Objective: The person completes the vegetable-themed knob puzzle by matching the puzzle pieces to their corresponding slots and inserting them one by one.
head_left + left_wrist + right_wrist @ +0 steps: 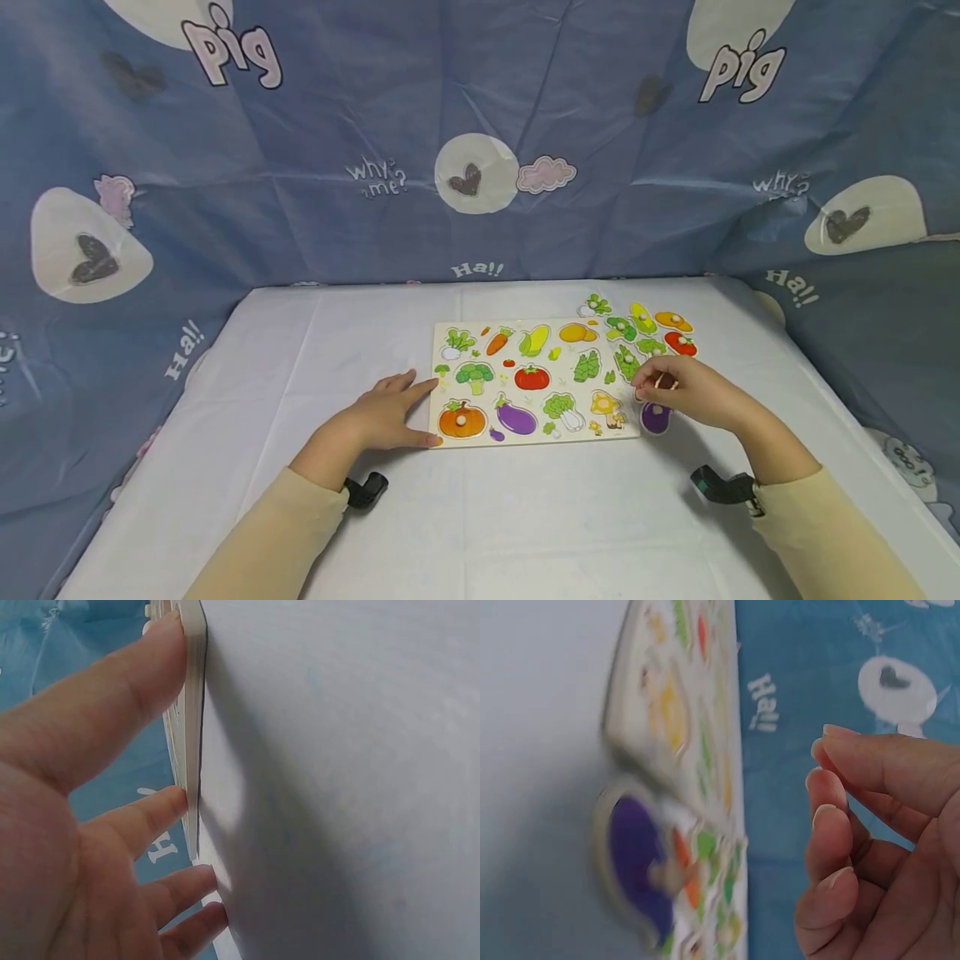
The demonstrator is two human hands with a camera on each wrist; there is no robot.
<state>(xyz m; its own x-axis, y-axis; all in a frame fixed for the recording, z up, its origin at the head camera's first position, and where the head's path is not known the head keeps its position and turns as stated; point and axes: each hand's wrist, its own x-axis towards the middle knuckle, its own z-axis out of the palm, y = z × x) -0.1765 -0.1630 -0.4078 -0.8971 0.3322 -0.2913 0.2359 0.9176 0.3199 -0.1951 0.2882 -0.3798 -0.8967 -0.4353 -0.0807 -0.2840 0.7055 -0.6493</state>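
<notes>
Left hand [386, 414], fingers apart, touches a flat rectangular board [558, 371], knobbed pumpkin piece [456, 424] in its hollow; right hand [696, 392], fingertips curled together, is near the rounded eggplant piece [656, 419]

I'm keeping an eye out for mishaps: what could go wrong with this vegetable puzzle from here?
The loose pieces crowd together by the right edge of the board, so the right hand might knock neighbours. The left hand touches the opposite edge; a push could slide the board into those pieces.
</notes>
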